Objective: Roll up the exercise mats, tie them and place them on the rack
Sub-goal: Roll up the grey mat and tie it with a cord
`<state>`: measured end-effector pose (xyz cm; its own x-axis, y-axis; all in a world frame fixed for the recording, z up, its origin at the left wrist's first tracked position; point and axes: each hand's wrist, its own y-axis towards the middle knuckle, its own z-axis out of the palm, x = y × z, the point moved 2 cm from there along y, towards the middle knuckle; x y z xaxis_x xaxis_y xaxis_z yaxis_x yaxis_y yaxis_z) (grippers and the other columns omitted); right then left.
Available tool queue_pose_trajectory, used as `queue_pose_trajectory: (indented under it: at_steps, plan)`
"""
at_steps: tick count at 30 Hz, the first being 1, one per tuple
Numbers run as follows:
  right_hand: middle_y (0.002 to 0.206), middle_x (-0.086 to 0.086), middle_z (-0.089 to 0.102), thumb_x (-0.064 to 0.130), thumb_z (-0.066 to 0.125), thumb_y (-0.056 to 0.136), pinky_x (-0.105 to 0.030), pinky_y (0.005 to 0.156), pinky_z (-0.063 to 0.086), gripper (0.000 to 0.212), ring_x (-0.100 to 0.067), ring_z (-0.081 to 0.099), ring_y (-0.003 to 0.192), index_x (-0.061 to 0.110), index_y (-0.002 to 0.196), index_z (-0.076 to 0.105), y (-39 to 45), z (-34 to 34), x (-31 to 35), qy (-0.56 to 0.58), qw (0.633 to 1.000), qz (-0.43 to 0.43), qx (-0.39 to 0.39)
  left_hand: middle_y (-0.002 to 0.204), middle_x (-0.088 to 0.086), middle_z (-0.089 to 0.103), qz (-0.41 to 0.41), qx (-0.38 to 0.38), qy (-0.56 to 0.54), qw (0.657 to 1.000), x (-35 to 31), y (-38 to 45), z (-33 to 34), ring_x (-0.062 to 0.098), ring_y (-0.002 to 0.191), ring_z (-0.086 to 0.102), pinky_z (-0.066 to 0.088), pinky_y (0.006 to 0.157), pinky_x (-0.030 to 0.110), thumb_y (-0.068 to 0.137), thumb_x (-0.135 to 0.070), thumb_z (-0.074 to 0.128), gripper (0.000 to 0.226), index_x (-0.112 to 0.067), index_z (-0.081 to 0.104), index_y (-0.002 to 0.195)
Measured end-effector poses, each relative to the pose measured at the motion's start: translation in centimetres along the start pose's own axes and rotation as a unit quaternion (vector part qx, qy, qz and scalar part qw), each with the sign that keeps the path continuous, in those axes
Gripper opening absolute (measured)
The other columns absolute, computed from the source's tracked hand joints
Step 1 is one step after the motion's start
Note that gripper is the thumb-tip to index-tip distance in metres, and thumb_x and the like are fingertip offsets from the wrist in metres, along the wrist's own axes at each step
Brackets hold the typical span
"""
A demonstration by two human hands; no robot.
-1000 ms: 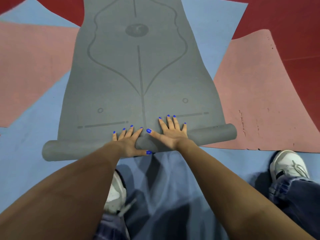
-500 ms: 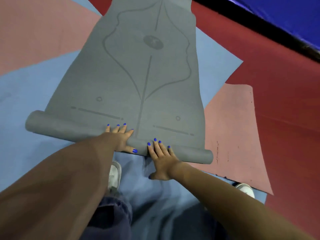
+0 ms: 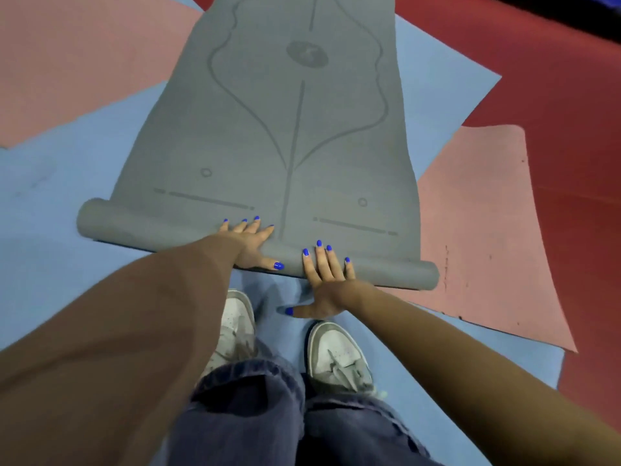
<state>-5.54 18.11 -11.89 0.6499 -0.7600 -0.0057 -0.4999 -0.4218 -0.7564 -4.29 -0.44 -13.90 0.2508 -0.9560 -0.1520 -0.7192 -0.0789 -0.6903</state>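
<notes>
A grey exercise mat (image 3: 295,136) with darker line markings lies on the floor ahead of me, running away from me. Its near end is rolled into a narrow tube (image 3: 141,223) that slants from upper left to lower right. My left hand (image 3: 250,242) lies flat on top of the roll near its middle, fingers spread and straight. My right hand (image 3: 324,280) presses its straight fingers on the roll just to the right, with the thumb stretched out over the blue mat behind the roll.
The grey mat lies on a blue mat (image 3: 60,230). Pink mats lie at the upper left (image 3: 77,62) and at the right (image 3: 480,223), on a red floor (image 3: 554,79). My two white shoes (image 3: 336,354) stand on the blue mat just behind the roll.
The view has swung and my feet have stepped in closer behind the roll. My right hand slid back, so only its fingers rest on the roll. The left hand stays flat on it.
</notes>
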Motion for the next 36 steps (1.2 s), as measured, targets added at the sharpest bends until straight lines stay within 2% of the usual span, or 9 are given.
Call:
queue_pose_trajectory:
  at_steps: [8,12,15,18,23,26,32,34,36]
  plan:
    - [0.149,-0.005,-0.039,0.085,0.034,0.074,-0.056,0.109,-0.021,0.114,-0.024,-0.038,0.136,0.022,0.143,-0.031,1.1,1.5,-0.3,0.021,0.997,-0.008,-0.072,0.161,0.000,-0.013,-0.005,-0.007,-0.024,1.000,-0.1,0.3,0.0,0.021,0.148,-0.008,-0.009,0.117,0.047,0.083,-0.070,0.048,0.096,-0.032,-0.006,0.153]
    - [0.151,-0.004,-0.036,0.084,0.026,0.078,-0.053,0.106,-0.025,0.104,-0.021,-0.036,0.137,0.024,0.145,-0.028,1.4,1.9,-0.1,0.053,0.993,-0.006,-0.109,0.161,0.000,-0.011,-0.008,-0.006,-0.013,1.000,-0.1,0.5,0.0,0.021,0.148,-0.008,-0.007,0.117,0.050,0.083,-0.070,0.047,0.095,-0.032,-0.005,0.153]
    - [0.151,-0.002,-0.037,0.080,0.023,0.082,-0.053,0.106,-0.026,0.097,-0.021,-0.036,0.137,0.026,0.144,-0.029,1.6,1.7,-0.3,0.055,0.992,-0.002,-0.116,0.161,0.001,-0.001,-0.004,-0.017,-0.028,0.999,0.1,0.8,0.0,0.019,0.148,0.000,-0.009,0.117,0.048,0.084,-0.068,0.048,0.090,-0.029,0.007,0.153]
    - [0.151,-0.004,-0.037,0.076,0.028,0.085,-0.054,0.108,-0.024,0.096,-0.022,-0.036,0.137,0.026,0.144,-0.029,1.8,1.3,-0.4,0.062,0.992,-0.004,-0.107,0.153,0.001,0.019,0.006,-0.049,-0.071,0.996,0.4,0.9,-0.2,0.022,0.144,0.019,-0.009,0.118,0.046,0.084,-0.065,0.053,0.078,-0.025,0.027,0.146]
    - [0.153,-0.002,-0.032,0.080,0.037,0.079,-0.051,0.109,-0.023,0.103,-0.019,-0.032,0.140,0.031,0.147,-0.023,2.4,0.0,-1.0,0.099,0.990,-0.003,-0.098,0.123,0.001,0.033,-0.007,-0.023,-0.089,0.996,1.0,1.9,-1.4,0.025,0.127,0.034,0.023,0.112,0.044,0.080,-0.068,0.056,0.060,-0.024,0.042,0.119]
    - [0.154,0.000,-0.030,0.081,0.041,0.076,-0.049,0.109,-0.024,0.105,-0.016,-0.032,0.140,0.034,0.147,-0.019,3.2,-1.0,-1.3,0.127,0.988,0.003,-0.090,0.112,-0.001,0.032,-0.004,-0.032,-0.098,0.995,1.4,2.9,-2.1,0.023,0.116,0.035,0.029,0.108,0.044,0.078,-0.070,0.055,0.055,-0.025,0.040,0.105]
    - [0.156,0.002,-0.024,0.078,0.051,0.073,-0.049,0.111,-0.022,0.108,-0.016,-0.028,0.142,0.035,0.149,-0.014,5.0,-3.3,-2.4,0.141,0.988,-0.004,-0.069,0.099,-0.002,0.036,0.032,-0.090,-0.131,0.987,1.0,4.2,-3.8,0.020,0.100,0.034,0.028,0.089,0.031,0.082,-0.062,0.058,0.046,-0.020,0.045,0.097]
    - [0.157,0.002,-0.021,0.074,0.057,0.072,-0.050,0.112,-0.019,0.114,-0.018,-0.024,0.143,0.034,0.149,-0.016,5.5,-4.0,-2.8,0.123,0.990,-0.014,-0.071,0.089,-0.005,0.041,0.061,-0.145,-0.148,0.976,1.1,4.4,-3.8,0.021,0.097,0.042,0.034,0.087,0.030,0.082,-0.059,0.061,0.043,-0.018,0.050,0.092]
    - [0.158,-0.001,-0.020,0.069,0.065,0.070,-0.050,0.114,-0.016,0.121,-0.021,-0.022,0.144,0.033,0.148,-0.021,5.9,-4.5,-3.2,0.108,0.992,-0.024,-0.069,0.092,-0.003,0.048,0.079,-0.210,-0.126,0.966,1.2,4.2,-3.4,0.024,0.098,0.048,0.037,0.086,0.031,0.086,-0.057,0.055,0.043,-0.016,0.056,0.096]
